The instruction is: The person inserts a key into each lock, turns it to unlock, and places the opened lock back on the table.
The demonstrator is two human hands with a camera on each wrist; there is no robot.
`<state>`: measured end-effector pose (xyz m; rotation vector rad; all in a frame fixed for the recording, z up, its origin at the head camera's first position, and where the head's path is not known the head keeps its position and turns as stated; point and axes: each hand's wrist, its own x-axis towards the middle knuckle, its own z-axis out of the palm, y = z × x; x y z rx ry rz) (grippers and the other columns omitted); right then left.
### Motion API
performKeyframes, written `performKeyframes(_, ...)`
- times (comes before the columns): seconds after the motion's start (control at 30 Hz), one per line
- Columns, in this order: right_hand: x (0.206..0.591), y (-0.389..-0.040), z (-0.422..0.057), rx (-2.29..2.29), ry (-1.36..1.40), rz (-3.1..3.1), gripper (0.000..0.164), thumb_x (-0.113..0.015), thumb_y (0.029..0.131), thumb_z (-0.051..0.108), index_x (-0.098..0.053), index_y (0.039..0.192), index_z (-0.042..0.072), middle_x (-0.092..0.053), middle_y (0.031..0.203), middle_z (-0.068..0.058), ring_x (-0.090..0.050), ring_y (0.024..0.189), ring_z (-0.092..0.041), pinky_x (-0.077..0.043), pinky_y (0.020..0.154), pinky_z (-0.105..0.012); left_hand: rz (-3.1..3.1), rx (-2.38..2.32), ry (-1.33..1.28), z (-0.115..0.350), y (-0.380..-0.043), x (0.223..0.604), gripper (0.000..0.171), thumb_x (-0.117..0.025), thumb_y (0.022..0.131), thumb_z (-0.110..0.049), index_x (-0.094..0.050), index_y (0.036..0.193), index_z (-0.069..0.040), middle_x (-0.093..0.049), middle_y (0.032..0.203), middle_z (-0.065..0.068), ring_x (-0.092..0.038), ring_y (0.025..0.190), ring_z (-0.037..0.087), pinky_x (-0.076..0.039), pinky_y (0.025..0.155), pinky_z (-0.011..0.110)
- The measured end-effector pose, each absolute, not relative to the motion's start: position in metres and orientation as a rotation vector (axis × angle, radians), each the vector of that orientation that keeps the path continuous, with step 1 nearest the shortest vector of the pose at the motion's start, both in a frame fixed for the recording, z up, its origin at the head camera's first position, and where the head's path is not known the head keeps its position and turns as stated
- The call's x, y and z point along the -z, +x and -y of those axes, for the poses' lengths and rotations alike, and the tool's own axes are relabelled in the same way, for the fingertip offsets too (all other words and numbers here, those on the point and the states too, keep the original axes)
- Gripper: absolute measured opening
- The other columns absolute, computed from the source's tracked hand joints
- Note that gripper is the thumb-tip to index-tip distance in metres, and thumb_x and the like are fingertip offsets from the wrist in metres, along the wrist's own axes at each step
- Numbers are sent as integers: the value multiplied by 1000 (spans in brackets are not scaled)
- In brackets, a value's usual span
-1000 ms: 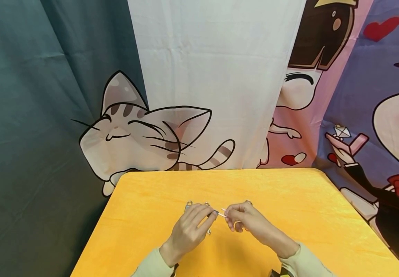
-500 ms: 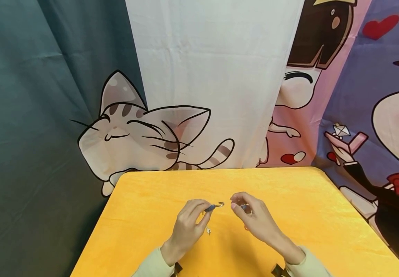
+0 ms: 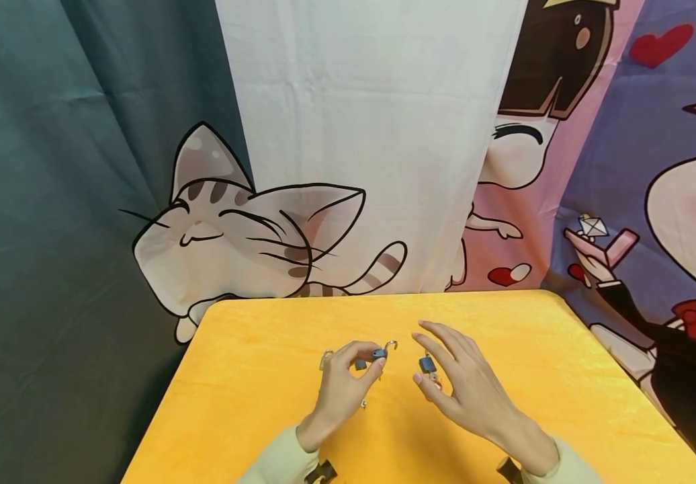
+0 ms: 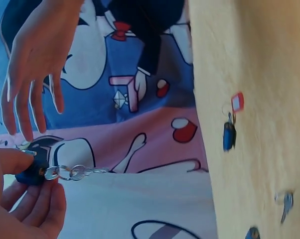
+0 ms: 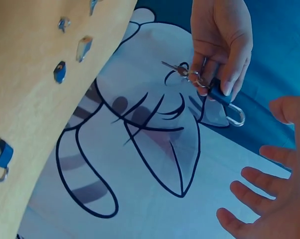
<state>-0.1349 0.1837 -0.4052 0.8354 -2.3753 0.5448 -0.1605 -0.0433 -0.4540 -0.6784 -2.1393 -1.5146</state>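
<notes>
My left hand (image 3: 343, 386) pinches a small blue padlock (image 3: 379, 353) above the table, between thumb and fingers. Its silver shackle (image 5: 235, 115) is swung out, one end free. A ring with keys (image 5: 182, 71) hangs from the lock's keyhole end. To the right, my right hand (image 3: 475, 383) is held in the air with fingers spread, holding nothing. Below its fingers, in the head view, another blue padlock (image 3: 427, 364) lies on the table beside a red tag (image 4: 237, 101).
On the yellow table (image 3: 263, 329) a silver-sided padlock (image 3: 326, 360) and a blue padlock (image 3: 361, 365) lie behind my left hand. A small key (image 3: 363, 404) lies nearer to me. Printed curtains (image 3: 378, 134) stand behind the table's far edge.
My right hand has come away from the padlock's shackle, moved right and spread its fingers. The left hand has lifted the padlock slightly and turned it, with the shackle now showing.
</notes>
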Motion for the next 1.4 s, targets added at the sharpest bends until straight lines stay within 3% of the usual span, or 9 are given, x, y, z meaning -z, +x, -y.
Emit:
performKeyframes(0.1, 407, -134, -187, -481, 877, 2361, 65, -73, 86, 33, -48, 145, 25, -44, 151, -4, -44, 135, -28, -36, 106, -53, 2193, 1678, -626, 41, -163, 454, 15, -70, 92, -27, -70, 107, -26, -72, 95, -9, -69, 85, 6, -58, 79, 27)
performKeyframes(0.37, 411, -130, -192, -391, 922, 2386, 63, -69, 89, 42, -47, 145, 26, -41, 154, -2, -41, 136, -25, -29, 110, -48, 2300, 1952, -558, 29, -177, 465, 23, -69, 92, -16, -69, 114, -8, -72, 100, 10, -72, 88, 18, -58, 79, 23)
performKeyframes(0.53, 414, -127, -194, -384, 909, 2423, 67, -71, 87, 40, -45, 147, 27, -41, 154, -2, -41, 136, -24, -28, 110, -47, 2428, 1956, -466, 21, -184, 479, 19, -72, 90, -20, -72, 107, -11, -73, 91, 5, -71, 78, 11, -56, 68, 19)
performKeyframes(0.77, 424, -124, -193, -348, 908, 2453, 67, -67, 90, 45, -41, 150, 29, -40, 154, -2, -42, 137, -24, -31, 108, -52, 2542, 1837, -425, 7, -199, 501, 17, -73, 88, -19, -72, 102, -10, -73, 87, 0, -68, 72, 3, -55, 66, 18)
performKeyframes(1.17, 445, -118, -192, -320, 900, 2481, 64, -64, 92, 50, -43, 148, 28, -42, 154, -2, -40, 141, -25, -27, 109, -49, 2719, 1707, -371, -13, -220, 524, 15, -73, 88, -16, -75, 99, -6, -72, 83, 1, -65, 67, 5, -53, 59, 21)
performKeyframes(1.4, 452, -117, -192, -310, 908, 2519, 65, -62, 93, 50, -39, 150, 32, -40, 155, -1, -41, 141, -25, -27, 110, -47, 2726, 1777, -279, -19, -233, 536, 13, -70, 88, -5, -74, 100, -1, -70, 74, 3, -68, 63, 15, -54, 55, 24)
